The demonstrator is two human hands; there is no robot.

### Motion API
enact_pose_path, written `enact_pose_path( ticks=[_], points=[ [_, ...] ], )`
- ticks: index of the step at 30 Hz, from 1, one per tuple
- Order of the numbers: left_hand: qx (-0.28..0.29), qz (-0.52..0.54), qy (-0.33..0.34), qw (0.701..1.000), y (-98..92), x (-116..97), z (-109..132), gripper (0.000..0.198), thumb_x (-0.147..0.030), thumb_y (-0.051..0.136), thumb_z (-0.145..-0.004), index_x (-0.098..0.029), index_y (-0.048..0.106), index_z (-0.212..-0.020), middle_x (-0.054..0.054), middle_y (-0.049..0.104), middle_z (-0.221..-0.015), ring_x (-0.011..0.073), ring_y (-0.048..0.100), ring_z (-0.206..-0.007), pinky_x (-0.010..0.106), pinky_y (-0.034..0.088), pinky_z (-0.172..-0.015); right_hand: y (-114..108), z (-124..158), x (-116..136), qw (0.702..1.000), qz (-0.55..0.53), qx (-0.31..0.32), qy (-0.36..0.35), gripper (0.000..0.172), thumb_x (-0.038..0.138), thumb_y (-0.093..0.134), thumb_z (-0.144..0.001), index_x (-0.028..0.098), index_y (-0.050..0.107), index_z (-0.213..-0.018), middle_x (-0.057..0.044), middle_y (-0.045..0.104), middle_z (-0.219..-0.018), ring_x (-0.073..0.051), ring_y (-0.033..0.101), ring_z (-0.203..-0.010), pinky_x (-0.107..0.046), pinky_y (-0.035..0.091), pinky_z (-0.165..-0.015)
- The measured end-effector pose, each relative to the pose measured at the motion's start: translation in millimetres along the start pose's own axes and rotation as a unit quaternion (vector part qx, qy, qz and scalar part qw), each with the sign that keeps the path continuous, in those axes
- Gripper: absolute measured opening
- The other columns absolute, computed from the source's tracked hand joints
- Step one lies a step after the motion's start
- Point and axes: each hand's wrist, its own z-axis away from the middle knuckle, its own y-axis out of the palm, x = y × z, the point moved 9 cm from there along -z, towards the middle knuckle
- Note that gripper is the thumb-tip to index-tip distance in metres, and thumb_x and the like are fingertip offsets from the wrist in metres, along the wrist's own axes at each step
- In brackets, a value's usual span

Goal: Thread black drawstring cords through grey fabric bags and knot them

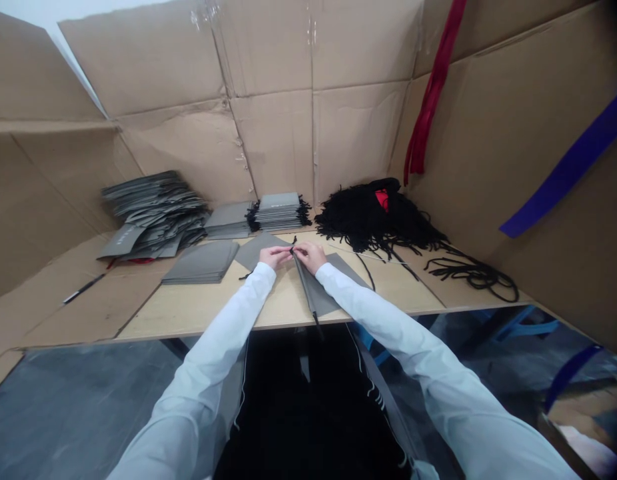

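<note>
Over the middle of the table, my left hand [274, 257] and my right hand [311, 256] nearly meet, fingertips closed around a black cord [292, 250]. A short end of the cord sticks up between them. From the fingers a flat grey bag or folder [318, 292] hangs down toward the table's front edge, seen partly edge-on, with another black cord end at its lower corner. Under my left hand lies another grey flat piece [256, 252]. My fingers partly hide the cord, so I cannot tell if it is knotted.
A grey stack [201, 262] lies left of my hands, with a messy grey pile [156, 217] behind. At the back is a neat corded stack [281, 211]; black cords [378, 217] are heaped right. A pen [83, 290] lies left. Cardboard walls [273, 140] enclose the table.
</note>
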Motion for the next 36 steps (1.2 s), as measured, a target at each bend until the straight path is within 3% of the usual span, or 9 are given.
enact_pose_path(
  ticks=[3, 6, 9, 16, 23, 29, 36],
  points=[
    [0.005, -0.025, -0.001, 1.0, 0.6, -1, 1, 0.031, -0.019, 0.075, -0.034, -0.009, 0.064, -0.061, 0.004, 0.063, -0.059, 0.0147, 0.059, -0.06, 0.036, 0.045, -0.08, 1, 1, -2, 0.999, -0.041, 0.01, 0.016, 0.015, 0.015, 0.049, -0.07, 0.016, 0.056, -0.083, -0.003, 0.061, -0.075, -0.012, 0.056, -0.066, -0.024, 0.042, -0.068],
    [0.022, -0.085, 0.008, 0.996, 1.6, -2, 1, 0.034, -0.025, 0.075, -0.035, -0.009, 0.064, -0.063, 0.004, 0.063, -0.06, 0.0153, 0.059, -0.06, 0.036, 0.046, -0.077, 2, 3, -7, 0.997, -0.073, 0.015, 0.026, 0.034, 0.012, 0.05, -0.068, 0.017, 0.043, -0.101, 0.001, 0.06, -0.069, -0.011, 0.056, -0.061, -0.023, 0.043, -0.063],
    [0.053, -0.169, 0.036, 0.983, 3.1, -3, 0, 0.034, -0.029, 0.073, -0.038, -0.009, 0.064, -0.065, 0.005, 0.064, -0.061, 0.016, 0.059, -0.06, 0.036, 0.047, -0.074, 5, 3, -9, 0.997, -0.06, 0.029, 0.031, 0.042, 0.009, 0.05, -0.066, 0.018, 0.037, -0.104, 0.002, 0.059, -0.067, -0.011, 0.056, -0.062, -0.023, 0.043, -0.065],
    [0.086, -0.281, 0.074, 0.953, 3.0, -5, -2, 0.035, -0.034, 0.07, -0.045, -0.01, 0.064, -0.071, 0.006, 0.065, -0.064, 0.0165, 0.06, -0.061, 0.033, 0.048, -0.069, 7, 4, -5, 0.996, -0.053, 0.056, 0.039, 0.033, 0.005, 0.052, -0.065, 0.017, 0.048, -0.095, 0.002, 0.061, -0.067, -0.01, 0.058, -0.063, -0.023, 0.043, -0.068],
    [0.08, -0.263, 0.082, 0.958, 6.5, -14, 1, 0.031, -0.03, 0.071, -0.043, -0.01, 0.061, -0.064, 0.005, 0.063, -0.06, 0.0153, 0.059, -0.058, 0.033, 0.048, -0.068, 5, 1, -1, 0.997, -0.026, 0.074, 0.025, 0.015, 0.012, 0.056, -0.067, 0.019, 0.064, -0.077, -0.001, 0.065, -0.079, -0.013, 0.059, -0.075, -0.023, 0.043, -0.074],
    [0.063, -0.277, 0.123, 0.951, 8.0, -23, 2, 0.026, -0.025, 0.07, -0.044, -0.012, 0.058, -0.064, 0.004, 0.062, -0.06, 0.0134, 0.058, -0.059, 0.031, 0.047, -0.068, 6, -1, -4, 0.997, -0.019, 0.068, 0.015, 0.014, 0.014, 0.055, -0.067, 0.019, 0.065, -0.075, -0.002, 0.065, -0.079, -0.014, 0.059, -0.076, -0.025, 0.042, -0.075],
    [0.045, -0.289, 0.13, 0.947, 7.1, -24, 2, 0.021, -0.018, 0.068, -0.042, -0.013, 0.056, -0.059, 0.002, 0.06, -0.057, 0.0117, 0.056, -0.055, 0.029, 0.047, -0.066, 14, 3, -3, 0.991, -0.07, 0.109, 0.017, 0.016, 0.013, 0.049, -0.069, 0.017, 0.057, -0.082, 0.0, 0.063, -0.075, -0.011, 0.057, -0.069, -0.024, 0.041, -0.069]
  ],
)
